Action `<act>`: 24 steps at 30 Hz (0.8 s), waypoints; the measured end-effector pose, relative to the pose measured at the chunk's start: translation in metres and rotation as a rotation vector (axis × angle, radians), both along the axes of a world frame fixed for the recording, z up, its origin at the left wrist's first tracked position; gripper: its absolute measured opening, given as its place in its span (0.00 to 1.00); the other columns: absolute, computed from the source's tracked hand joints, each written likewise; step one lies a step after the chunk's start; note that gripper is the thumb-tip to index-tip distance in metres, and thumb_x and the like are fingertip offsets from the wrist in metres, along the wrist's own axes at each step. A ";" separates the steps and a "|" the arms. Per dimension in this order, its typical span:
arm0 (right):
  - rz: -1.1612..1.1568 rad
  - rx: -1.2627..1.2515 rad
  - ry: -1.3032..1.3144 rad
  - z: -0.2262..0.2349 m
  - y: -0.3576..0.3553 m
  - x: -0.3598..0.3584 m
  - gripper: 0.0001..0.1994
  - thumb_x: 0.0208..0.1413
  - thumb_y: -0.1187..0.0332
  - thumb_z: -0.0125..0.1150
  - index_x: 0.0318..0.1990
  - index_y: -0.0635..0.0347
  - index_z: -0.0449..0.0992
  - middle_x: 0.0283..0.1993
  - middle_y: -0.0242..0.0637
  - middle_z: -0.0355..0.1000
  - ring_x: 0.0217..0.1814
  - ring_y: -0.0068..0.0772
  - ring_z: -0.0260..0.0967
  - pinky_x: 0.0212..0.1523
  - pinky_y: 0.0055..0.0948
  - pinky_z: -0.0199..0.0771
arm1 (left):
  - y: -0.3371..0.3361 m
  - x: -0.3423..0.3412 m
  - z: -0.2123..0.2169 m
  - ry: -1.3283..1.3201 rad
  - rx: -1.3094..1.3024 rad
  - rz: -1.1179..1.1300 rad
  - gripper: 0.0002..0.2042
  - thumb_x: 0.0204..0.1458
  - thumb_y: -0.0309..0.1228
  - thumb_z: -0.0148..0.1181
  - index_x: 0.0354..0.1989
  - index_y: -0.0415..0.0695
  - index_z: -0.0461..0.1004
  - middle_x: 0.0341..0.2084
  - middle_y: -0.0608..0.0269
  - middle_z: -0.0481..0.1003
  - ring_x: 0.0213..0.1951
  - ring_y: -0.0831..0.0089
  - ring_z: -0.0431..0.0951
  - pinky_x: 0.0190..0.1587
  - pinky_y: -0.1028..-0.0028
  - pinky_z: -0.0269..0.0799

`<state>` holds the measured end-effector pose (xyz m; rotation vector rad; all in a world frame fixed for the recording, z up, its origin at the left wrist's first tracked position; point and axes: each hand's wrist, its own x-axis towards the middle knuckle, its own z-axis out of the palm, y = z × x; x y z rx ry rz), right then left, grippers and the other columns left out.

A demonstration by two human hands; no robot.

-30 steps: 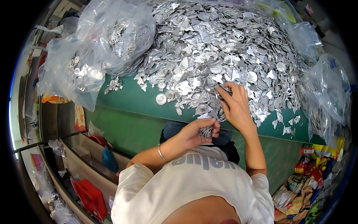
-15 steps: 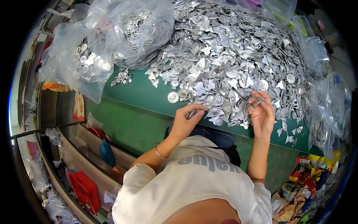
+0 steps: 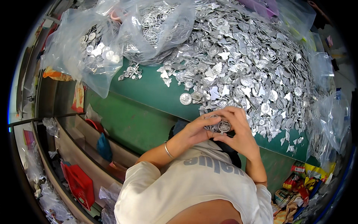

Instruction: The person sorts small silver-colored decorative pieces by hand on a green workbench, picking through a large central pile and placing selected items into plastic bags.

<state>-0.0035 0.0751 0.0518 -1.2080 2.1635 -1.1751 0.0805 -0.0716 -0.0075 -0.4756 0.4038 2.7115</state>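
Note:
My left hand (image 3: pixel 196 128) and my right hand (image 3: pixel 239 130) meet in front of my body, at the near edge of the green table (image 3: pixel 149 89). Between them are several round silver metal charms (image 3: pixel 223 127) with openwork. The left fingers close round part of this stack, and the right thumb and fingers grip its other side. Just beyond my hands spreads a large heap of silver metal charms (image 3: pixel 246 63) in many flat shapes. One round charm (image 3: pixel 185 98) lies at the heap's left edge.
Clear plastic bags of metal pieces (image 3: pixel 156 33) and of round discs (image 3: pixel 97 48) stand at the far left. A small cluster of pieces (image 3: pixel 131 71) lies beside them. Crumpled clear bags (image 3: pixel 328 123) edge the right side. A red basket (image 3: pixel 79 184) sits lower left.
My right hand has come left from over the heap to meet my left hand, which has moved slightly right and nearer me. The charms are now held between both.

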 end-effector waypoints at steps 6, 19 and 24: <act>-0.108 0.035 0.356 -0.013 -0.016 -0.024 0.19 0.42 0.71 0.63 0.46 0.58 0.72 0.53 0.39 0.62 0.58 0.45 0.55 0.55 0.41 0.54 | -0.007 0.007 0.000 0.066 0.210 0.000 0.17 0.53 0.30 0.54 0.51 0.40 0.65 0.41 0.55 0.70 0.49 0.57 0.72 0.46 0.63 0.75; -0.349 0.188 0.694 -0.051 0.044 -0.050 0.11 0.44 0.69 0.63 0.37 0.55 0.75 0.52 0.40 0.64 0.56 0.43 0.58 0.58 0.46 0.49 | -0.038 0.025 -0.003 -0.026 -0.730 0.321 0.05 0.53 0.23 0.53 0.37 0.40 0.73 0.26 0.66 0.67 0.27 0.81 0.67 0.19 0.84 0.60; -0.545 0.105 0.660 -0.042 0.034 -0.043 0.11 0.45 0.77 0.58 0.39 0.61 0.74 0.51 0.43 0.64 0.56 0.46 0.57 0.56 0.43 0.53 | -0.043 0.024 -0.003 0.145 -1.472 0.482 0.10 0.48 0.18 0.54 0.39 0.39 0.73 0.26 0.67 0.67 0.27 0.82 0.64 0.30 0.83 0.61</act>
